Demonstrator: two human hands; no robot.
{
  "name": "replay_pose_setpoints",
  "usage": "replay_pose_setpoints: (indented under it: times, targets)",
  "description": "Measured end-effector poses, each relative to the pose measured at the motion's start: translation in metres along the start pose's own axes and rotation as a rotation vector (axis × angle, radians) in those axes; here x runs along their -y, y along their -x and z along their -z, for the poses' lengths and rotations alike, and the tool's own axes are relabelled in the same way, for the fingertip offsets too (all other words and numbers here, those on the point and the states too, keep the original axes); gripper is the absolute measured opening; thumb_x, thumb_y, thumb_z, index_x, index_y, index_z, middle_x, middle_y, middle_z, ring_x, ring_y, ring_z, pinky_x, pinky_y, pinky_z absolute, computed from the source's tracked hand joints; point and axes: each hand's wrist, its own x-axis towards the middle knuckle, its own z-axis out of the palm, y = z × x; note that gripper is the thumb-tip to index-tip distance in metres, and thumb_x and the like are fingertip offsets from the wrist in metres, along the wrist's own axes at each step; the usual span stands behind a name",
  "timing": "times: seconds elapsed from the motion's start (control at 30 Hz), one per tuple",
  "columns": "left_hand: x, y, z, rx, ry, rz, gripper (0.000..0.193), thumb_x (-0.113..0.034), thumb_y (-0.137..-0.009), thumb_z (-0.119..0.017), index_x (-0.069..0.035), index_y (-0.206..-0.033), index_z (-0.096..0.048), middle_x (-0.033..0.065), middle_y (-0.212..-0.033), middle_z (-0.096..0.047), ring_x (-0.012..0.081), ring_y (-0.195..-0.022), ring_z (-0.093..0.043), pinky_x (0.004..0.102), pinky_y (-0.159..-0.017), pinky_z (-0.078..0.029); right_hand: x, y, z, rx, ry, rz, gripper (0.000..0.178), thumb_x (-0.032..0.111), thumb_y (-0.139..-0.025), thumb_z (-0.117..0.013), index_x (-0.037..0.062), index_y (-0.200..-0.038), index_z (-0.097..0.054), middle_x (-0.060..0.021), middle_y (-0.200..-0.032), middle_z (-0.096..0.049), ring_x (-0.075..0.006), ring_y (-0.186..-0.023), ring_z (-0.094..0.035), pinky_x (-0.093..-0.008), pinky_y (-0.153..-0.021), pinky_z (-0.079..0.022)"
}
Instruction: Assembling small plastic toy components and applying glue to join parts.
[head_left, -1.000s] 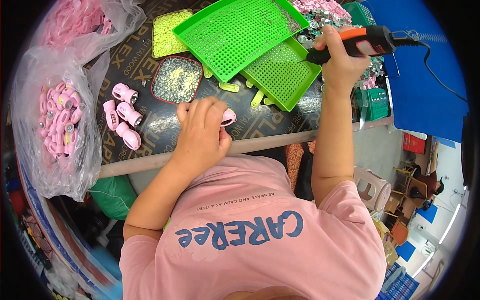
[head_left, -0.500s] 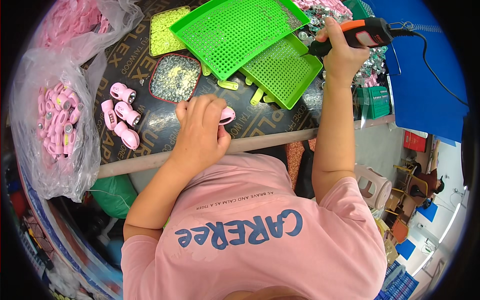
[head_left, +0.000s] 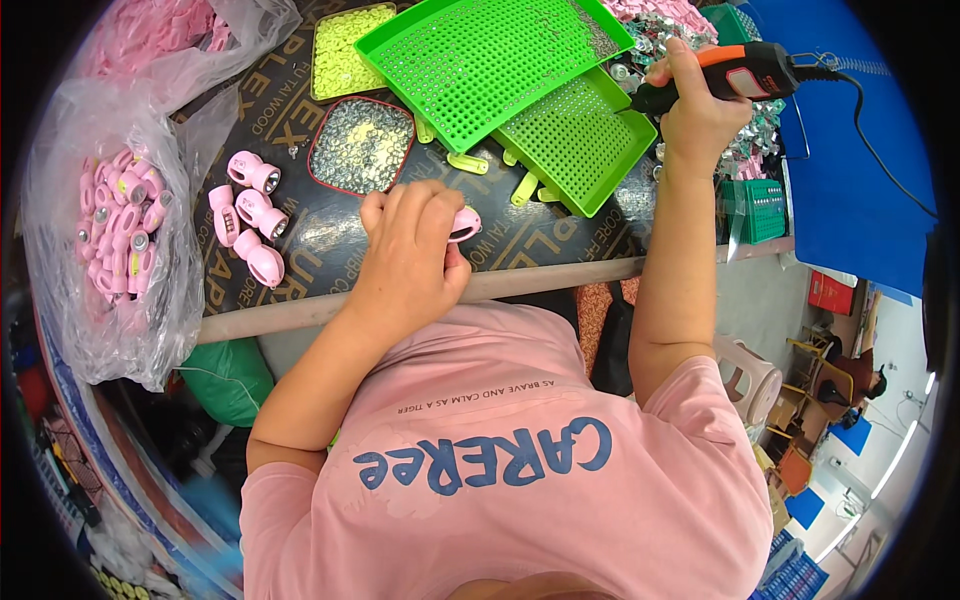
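My left hand [head_left: 412, 255] is closed over a small pink flashlight [head_left: 466, 225] near the table's front edge; only its loop-handle end shows past my fingers. In my right hand [head_left: 700, 125] is a black and orange electric screwdriver [head_left: 745, 72], gripped round its body and pointing left over the lower green tray [head_left: 585, 145]. Left of my left hand lies a group of pink flashlights [head_left: 258, 212]. Just beyond that hand sits a red-rimmed dish [head_left: 409, 150] of small clear and yellow parts.
A larger green perforated tray [head_left: 490, 75] overlaps the lower one. Several yellow-green clips [head_left: 468, 163] lie beneath. A box of yellow pieces [head_left: 345, 55] stands behind. At the left is a clear plastic bag [head_left: 60, 230] of pink flashlights. A cord [head_left: 862, 120] trails from the screwdriver.
The view has shifted slightly, so the table items sit a little to the right. Both hands keep the same holds, the screwdriver still out at the right.
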Motion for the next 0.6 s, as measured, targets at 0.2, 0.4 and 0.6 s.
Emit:
replay_pose_setpoints:
  times: [0.2,0.4,0.6]
  targets:
    - [0.001,0.001,0.0,0.0,0.003,0.005,0.053,-0.002,-0.066,-0.065,-0.005,-0.118,-0.053,0.0153,-0.115,-0.056,0.0348,-0.106,-0.054,0.0479,-0.096,-0.033,-0.002,0.0,0.002,0.018,0.052,0.026,0.016,-0.004,-0.084,-0.075,-0.0009,-0.086,-0.06,-0.0114,-0.067,-0.064,-0.0205,-0.057,-0.063,-0.0343,-0.059,-0.054]
    - [0.002,0.004,-0.001,-0.019,0.004,0.004,0.053,-0.002,-0.066,-0.065,-0.005,-0.117,-0.054,0.015,-0.114,-0.057,0.0342,-0.106,-0.054,0.0473,-0.095,-0.033,0.002,-0.001,0.001,-0.019,-0.012,0.005,0.015,-0.003,-0.085,-0.076,-0.0005,-0.086,-0.062,-0.0112,-0.066,-0.064,-0.0207,-0.056,-0.062,-0.0358,-0.059,-0.054]
    - [0.001,0.001,0.0,-0.015,0.012,0.011,0.052,-0.002,-0.066,-0.064,-0.005,-0.117,-0.054,0.015,-0.114,-0.058,0.0339,-0.107,-0.054,0.0468,-0.095,-0.034,0.04,0.007,0.001,0.075,-0.263,-0.025,0.011,0.004,-0.089,-0.07,0.0005,-0.083,-0.062,-0.0089,-0.07,-0.06,-0.0214,-0.058,-0.059,-0.038,-0.062,-0.052]
